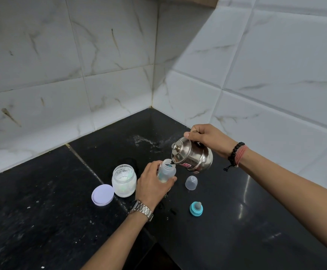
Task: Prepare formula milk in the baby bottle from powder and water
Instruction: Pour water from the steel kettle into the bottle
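Head | L hand (152, 185) grips bottle (166, 172), whitish inside, prob powder | R hand (207, 137) grips tilted steel pot (192, 156)

The left hand (152, 184) reaches in from below, its forearm angled up and to the right, fingers and thumb curled closed around a small bottle (166, 172). The right hand (209, 138) comes in from the right side, arm stretched across, wrist bent downward, fingers clenched on a tilted steel pot (192, 156).
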